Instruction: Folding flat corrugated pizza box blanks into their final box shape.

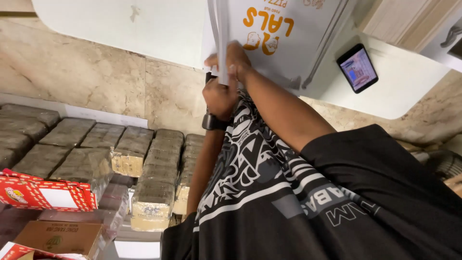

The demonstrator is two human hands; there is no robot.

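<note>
A white flat cardboard box [284, 43] with orange print lies on a white table [409, 82], one thin side flap [222, 29] standing up at its left. My right hand [236, 60] pinches the lower end of that flap, fingers closed over its edge. Just below it, my left hand [219, 96], with a dark watch [211, 121] on the wrist, is clenched against the box's near corner; its fingers are partly hidden by my right forearm and my black patterned shirt.
A phone [357, 67] with a lit screen lies on the table right of the box. At the left, several plastic-wrapped bundles of brown flat cardboard [144, 163] are stacked in rows. Red printed boxes [43, 193] and a brown carton [62, 236] sit at the bottom left.
</note>
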